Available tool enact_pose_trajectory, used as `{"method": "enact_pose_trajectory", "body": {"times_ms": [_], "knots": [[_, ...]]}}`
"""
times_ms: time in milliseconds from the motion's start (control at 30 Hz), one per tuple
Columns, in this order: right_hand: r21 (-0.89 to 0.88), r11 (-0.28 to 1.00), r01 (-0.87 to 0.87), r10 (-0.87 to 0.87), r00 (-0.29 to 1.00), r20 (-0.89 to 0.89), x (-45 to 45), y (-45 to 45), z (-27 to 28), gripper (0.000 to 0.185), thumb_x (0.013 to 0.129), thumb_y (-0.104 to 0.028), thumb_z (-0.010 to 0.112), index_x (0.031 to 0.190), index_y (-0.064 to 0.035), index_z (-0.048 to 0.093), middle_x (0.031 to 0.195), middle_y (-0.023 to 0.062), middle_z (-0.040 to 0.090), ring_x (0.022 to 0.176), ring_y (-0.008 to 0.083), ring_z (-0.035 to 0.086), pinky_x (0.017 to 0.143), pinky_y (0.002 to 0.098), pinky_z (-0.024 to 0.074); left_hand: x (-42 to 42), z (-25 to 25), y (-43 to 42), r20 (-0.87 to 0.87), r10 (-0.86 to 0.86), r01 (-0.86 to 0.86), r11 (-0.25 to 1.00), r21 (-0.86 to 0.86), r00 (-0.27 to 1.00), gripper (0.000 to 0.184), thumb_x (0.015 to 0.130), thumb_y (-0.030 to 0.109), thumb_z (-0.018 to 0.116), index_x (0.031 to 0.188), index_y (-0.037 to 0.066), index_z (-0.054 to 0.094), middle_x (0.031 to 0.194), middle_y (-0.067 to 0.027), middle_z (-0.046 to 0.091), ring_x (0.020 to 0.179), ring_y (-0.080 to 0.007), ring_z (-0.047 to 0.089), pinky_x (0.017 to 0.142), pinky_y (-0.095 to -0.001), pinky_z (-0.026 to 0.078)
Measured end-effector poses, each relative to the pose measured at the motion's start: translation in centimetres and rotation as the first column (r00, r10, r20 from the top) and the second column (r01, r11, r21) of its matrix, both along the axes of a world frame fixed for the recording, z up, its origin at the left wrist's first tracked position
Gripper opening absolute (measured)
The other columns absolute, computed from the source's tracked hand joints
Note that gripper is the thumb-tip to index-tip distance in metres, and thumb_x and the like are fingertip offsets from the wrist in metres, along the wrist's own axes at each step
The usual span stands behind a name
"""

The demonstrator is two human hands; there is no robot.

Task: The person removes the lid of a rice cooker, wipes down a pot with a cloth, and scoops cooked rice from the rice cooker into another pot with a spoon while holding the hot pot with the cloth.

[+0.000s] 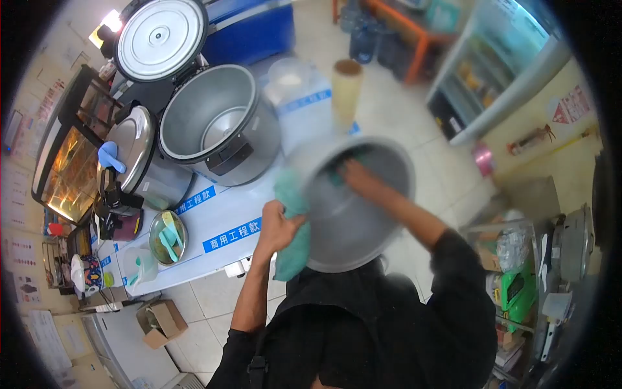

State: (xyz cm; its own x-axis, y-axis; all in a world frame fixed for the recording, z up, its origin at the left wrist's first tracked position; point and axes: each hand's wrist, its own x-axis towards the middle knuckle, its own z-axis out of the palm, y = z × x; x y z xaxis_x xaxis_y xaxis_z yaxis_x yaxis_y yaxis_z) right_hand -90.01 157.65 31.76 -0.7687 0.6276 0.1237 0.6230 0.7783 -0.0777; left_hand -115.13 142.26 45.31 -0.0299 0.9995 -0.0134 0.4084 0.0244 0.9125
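A large grey metal pot (pixel 350 227) is tilted in front of my body, its opening towards me. My left hand (pixel 280 227) grips a green cloth (pixel 293 249) against the pot's left rim. Inside the pot, my right hand (pixel 352 174) presses something green, perhaps another cloth, to the inner wall; its fingers are partly hidden and blurred. Beyond, on the table (pixel 227 220), stands an open cooker (pixel 210 120) with an empty grey interior and its lid (pixel 161 35) raised. A closed cooker (pixel 146 155) stands left of it, with a blue scoop (pixel 111 157) on top.
A metal bowl with utensils (pixel 168 238) and a clear container (pixel 138 267) sit at the table's left end. A yellowish cylinder (pixel 346 91) stands beyond the pot. At right are a shelf rack (pixel 518 285) and a glass-door fridge (pixel 486 71). A cardboard box (pixel 162 323) lies on the floor.
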Motion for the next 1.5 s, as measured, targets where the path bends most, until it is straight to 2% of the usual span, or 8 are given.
{"method": "enact_pose_trajectory", "body": {"times_ms": [200,433,600,733,933,1100,1333,1500], "knots": [[-0.393,0.734,0.554,-0.597,0.802,0.016,1.2,-12.5,-15.1,0.036,0.090,-0.010,0.049,0.123,0.0014,0.056,0.138,0.0238,0.045,0.128,0.0377,0.044,0.104,0.0440,0.0426,3.1,3.7,-3.5,-0.123,-0.212,0.221,0.973,0.067,0.970,0.022,0.067,0.004,0.069,0.088,0.002,0.066,0.081,-0.0191,0.066,0.076,-0.0378,0.065,0.068,-0.0397,0.049],[-0.886,0.280,0.370,-0.737,0.674,0.048,6.9,-20.6,-3.6,0.041,0.084,-0.014,0.054,0.121,0.0021,0.059,0.122,0.0271,0.058,0.119,0.0385,0.052,0.105,0.0444,0.0403,7.2,3.6,-7.6,-0.117,-0.464,0.472,0.880,0.048,0.878,0.021,0.067,0.003,0.069,0.088,0.004,0.065,0.081,-0.0172,0.066,0.077,-0.0361,0.065,0.069,-0.0390,0.050],[-0.620,0.569,0.540,-0.821,0.337,-0.460,13.0,-28.5,6.9,0.034,0.083,-0.010,0.054,0.114,0.0023,0.062,0.118,0.0293,0.058,0.115,0.0418,0.054,0.099,0.0452,0.0443,12.5,3.1,-10.0,-0.156,-0.619,0.631,0.775,0.034,0.770,0.023,0.067,0.004,0.069,0.089,0.004,0.065,0.081,-0.0162,0.067,0.077,-0.0342,0.066,0.070,-0.0377,0.050],[-0.661,0.493,0.566,-0.802,0.590,-0.092,14.1,-32.7,8.7,0.038,0.081,-0.011,0.057,0.115,0.0029,0.061,0.129,0.0234,0.055,0.119,0.0412,0.052,0.103,0.0439,0.0429,19.7,3.2,-13.1,-0.142,-0.722,0.729,0.684,-0.003,0.677,0.023,0.066,0.003,0.069,0.088,0.003,0.065,0.081,-0.0155,0.067,0.076,-0.0327,0.066,0.072,-0.0365,0.050],[-0.354,0.793,0.496,-0.605,0.713,-0.354,24.1,-42.5,-0.8,0.050,0.081,-0.016,0.062,0.128,-0.0012,0.054,0.132,0.0201,0.053,0.127,0.0359,0.047,0.106,0.0436,0.0393,34.4,4.4,-23.1,-0.206,-0.830,0.855,0.511,0.088,0.518,0.022,0.065,0.001,0.068,0.087,0.001,0.065,0.081,-0.0133,0.067,0.075,-0.0259,0.067,0.072,-0.0341,0.050],[-0.521,0.540,0.661,-0.826,0.536,-0.176,39.5,-57.4,-9.9,0.047,0.080,-0.011,0.059,0.127,-0.0055,0.057,0.122,0.0191,0.060,0.116,0.0347,0.056,0.104,0.0410,0.0414,46.3,2.8,-31.0,-0.099,-0.925,0.926,0.373,-0.050,0.367,0.019,0.070,-0.006,0.064,0.089,-0.003,0.064,0.082,-0.0084,0.067,0.077,-0.0168,0.065,0.070,-0.0317,0.051],[-0.684,0.125,0.719,-0.950,-0.113,-0.292,51.9,-78.6,11.6,0.032,0.080,-0.010,0.055,0.109,0.0002,0.064,0.116,0.0206,0.062,0.106,0.0403,0.059,0.096,0.0435,0.0459,61.2,0.5,-40.1,-0.106,-0.994,1.000,0.012,0.018,0.013,0.018,0.070,-0.006,0.064,0.089,-0.003,0.063,0.079,-0.0084,0.066,0.075,-0.0167,0.064,0.069,-0.0320,0.050],[-0.457,-0.269,0.848,-0.886,-0.404,-0.229,62.0,-91.2,11.6,0.033,0.082,-0.012,0.054,0.111,0.0000,0.063,0.119,0.0229,0.059,0.110,0.0394,0.057,0.095,0.0441,0.0469,78.9,1.0,-50.5,-0.040,-0.964,0.964,-0.262,-0.050,-0.264,0.014,0.070,-0.002,0.067,0.083,-0.003,0.064,0.079,-0.0106,0.067,0.074,-0.0184,0.065,0.069,-0.0326,0.051]]}}
